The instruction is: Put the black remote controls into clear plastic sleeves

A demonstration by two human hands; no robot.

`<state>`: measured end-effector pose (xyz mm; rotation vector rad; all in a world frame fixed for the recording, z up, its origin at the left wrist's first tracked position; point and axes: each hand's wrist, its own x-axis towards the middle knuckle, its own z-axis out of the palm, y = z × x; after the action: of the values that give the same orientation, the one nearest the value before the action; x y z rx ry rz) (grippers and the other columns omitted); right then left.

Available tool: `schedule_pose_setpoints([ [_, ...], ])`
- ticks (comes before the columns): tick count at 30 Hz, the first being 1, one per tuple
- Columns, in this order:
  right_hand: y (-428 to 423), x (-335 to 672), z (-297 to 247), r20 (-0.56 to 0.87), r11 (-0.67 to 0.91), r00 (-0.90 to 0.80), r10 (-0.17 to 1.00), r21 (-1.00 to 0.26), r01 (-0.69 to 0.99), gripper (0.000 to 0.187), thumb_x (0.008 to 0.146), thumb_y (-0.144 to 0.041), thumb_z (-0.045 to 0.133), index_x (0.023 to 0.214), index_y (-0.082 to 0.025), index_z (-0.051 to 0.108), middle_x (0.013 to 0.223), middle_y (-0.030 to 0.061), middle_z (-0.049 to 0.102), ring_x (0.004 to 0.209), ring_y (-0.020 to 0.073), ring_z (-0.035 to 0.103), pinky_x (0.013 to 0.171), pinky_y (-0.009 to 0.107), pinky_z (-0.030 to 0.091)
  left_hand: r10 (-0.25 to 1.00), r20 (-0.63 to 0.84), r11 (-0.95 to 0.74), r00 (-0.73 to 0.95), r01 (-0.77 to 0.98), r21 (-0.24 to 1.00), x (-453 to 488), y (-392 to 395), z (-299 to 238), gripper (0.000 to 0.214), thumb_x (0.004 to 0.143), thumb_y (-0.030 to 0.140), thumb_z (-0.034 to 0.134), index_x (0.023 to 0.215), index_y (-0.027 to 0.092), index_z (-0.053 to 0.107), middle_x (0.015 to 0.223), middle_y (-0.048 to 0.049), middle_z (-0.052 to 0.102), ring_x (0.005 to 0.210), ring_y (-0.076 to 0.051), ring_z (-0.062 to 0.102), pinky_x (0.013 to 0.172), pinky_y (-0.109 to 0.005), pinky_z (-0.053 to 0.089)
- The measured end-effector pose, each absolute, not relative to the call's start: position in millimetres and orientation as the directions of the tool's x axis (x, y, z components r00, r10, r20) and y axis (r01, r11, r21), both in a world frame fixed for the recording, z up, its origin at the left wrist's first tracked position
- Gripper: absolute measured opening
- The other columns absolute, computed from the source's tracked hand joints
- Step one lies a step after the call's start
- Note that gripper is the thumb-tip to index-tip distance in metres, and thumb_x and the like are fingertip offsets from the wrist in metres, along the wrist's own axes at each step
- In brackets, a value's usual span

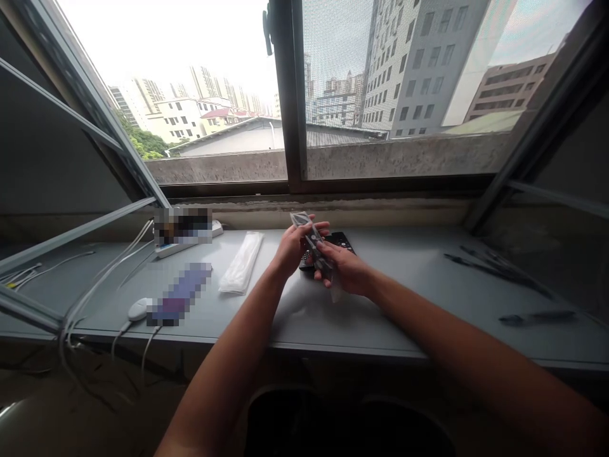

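A slim dark item in a clear plastic bag (314, 238) slants between my two hands above the desk. My left hand (292, 244) grips its upper part, with the bag's clear end sticking out past the fingers. My right hand (349, 266) is closed around the lower part, the thumb lying on top. What exactly is inside the bag is too small to make out. Beneath and behind the hands lies a black object with small light buttons (341, 241), like a remote control, partly covered by my fingers.
A stack of clear plastic bags (242, 263) lies left of my hands. Farther left are a blurred-out phone-like object (178, 295), a white round charger (139, 309), a power strip (190, 244) and white cables. Several slim dark items (495, 273) lie at the right. A window borders the desk (404, 254).
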<state>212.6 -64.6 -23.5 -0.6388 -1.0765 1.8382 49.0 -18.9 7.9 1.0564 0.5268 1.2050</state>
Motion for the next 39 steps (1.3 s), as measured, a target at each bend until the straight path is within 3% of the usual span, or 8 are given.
schedule_pose_setpoints([
  [6,-69,213,-23,0.018,-0.245,-0.558,0.83,-0.885,-0.395,0.029,0.097,-0.039,0.086,0.11,-0.017,0.071,0.102,0.0068,0.076,0.07,0.0138,0.072,0.041,0.017,0.052,0.97,0.204,-0.113,0.134,-0.494,0.862,46,-10,5,0.045,0.099,0.033,0.069,0.14,0.015,0.06,0.117,-0.0173,0.083,0.093,-0.026,0.081,0.089,-0.039,0.06],
  [10,-69,211,-26,-0.018,-0.234,-0.546,0.838,-0.915,-0.33,0.034,0.093,-0.041,0.09,0.104,-0.018,0.068,0.094,0.0049,0.075,0.062,0.0126,0.069,0.038,0.017,0.049,0.992,0.118,-0.084,0.049,-0.448,0.89,40,-4,5,0.041,0.103,0.048,0.064,0.121,0.011,0.07,0.11,-0.0199,0.083,0.089,-0.027,0.082,0.083,-0.037,0.061],
  [13,-70,210,-28,-0.033,-0.21,-0.552,0.833,-0.942,-0.261,0.038,0.09,-0.044,0.091,0.102,-0.018,0.066,0.093,0.0058,0.077,0.062,0.0149,0.072,0.039,0.02,0.052,0.999,0.049,-0.038,0.016,-0.42,0.907,36,-1,5,0.04,0.105,0.046,0.059,0.107,0.009,0.075,0.105,-0.0211,0.083,0.089,-0.028,0.082,0.083,-0.037,0.062],
  [17,-71,211,-29,-0.074,-0.222,-0.596,0.799,-0.958,-0.179,0.042,0.089,-0.047,0.093,0.1,-0.018,0.064,0.093,0.007,0.078,0.066,0.0175,0.076,0.044,0.022,0.058,0.999,0.025,-0.006,0.044,-0.386,0.922,34,-1,7,0.037,0.105,0.037,0.053,0.102,0.01,0.078,0.104,-0.0195,0.084,0.089,-0.026,0.081,0.081,-0.035,0.062],
  [22,-72,212,-28,-0.084,-0.243,-0.609,0.788,-0.953,-0.183,0.047,0.086,-0.048,0.095,0.102,-0.018,0.063,0.094,0.008,0.079,0.071,0.0196,0.078,0.052,0.027,0.065,0.993,0.05,-0.003,0.106,-0.4,0.916,33,-4,10,0.033,0.104,0.036,0.057,0.106,0.011,0.079,0.107,-0.0171,0.085,0.094,-0.026,0.081,0.085,-0.035,0.062],
  [28,-75,210,-25,-0.059,-0.218,-0.553,0.831,-0.949,-0.227,0.043,0.089,-0.048,0.092,0.102,-0.018,0.063,0.09,0.0054,0.077,0.066,0.0165,0.073,0.047,0.024,0.061,0.975,0.046,0.049,0.217,-0.414,0.909,32,-5,10,0.041,0.104,0.047,0.06,0.111,0.012,0.079,0.11,-0.0181,0.084,0.102,-0.028,0.081,0.092,-0.037,0.062],
  [34,-74,210,-25,-0.069,-0.216,-0.527,0.847,-0.95,-0.223,0.043,0.087,-0.046,0.094,0.102,-0.019,0.064,0.091,0.0065,0.077,0.067,0.0172,0.073,0.047,0.024,0.06,0.983,0.087,-0.011,0.159,-0.426,0.905,32,-3,9,0.036,0.102,0.037,0.06,0.11,0.009,0.08,0.112,-0.0191,0.084,0.098,-0.026,0.081,0.095,-0.036,0.06],
  [39,-74,211,-24,-0.039,-0.196,-0.512,0.858,-0.946,-0.257,0.043,0.089,-0.049,0.092,0.1,-0.019,0.063,0.089,0.005,0.076,0.064,0.0157,0.071,0.049,0.025,0.06,0.972,0.058,0.041,0.23,-0.405,0.913,31,-3,8,0.048,0.102,0.054,0.06,0.114,0.011,0.08,0.115,-0.0201,0.083,0.106,-0.03,0.08,0.094,-0.038,0.061],
])
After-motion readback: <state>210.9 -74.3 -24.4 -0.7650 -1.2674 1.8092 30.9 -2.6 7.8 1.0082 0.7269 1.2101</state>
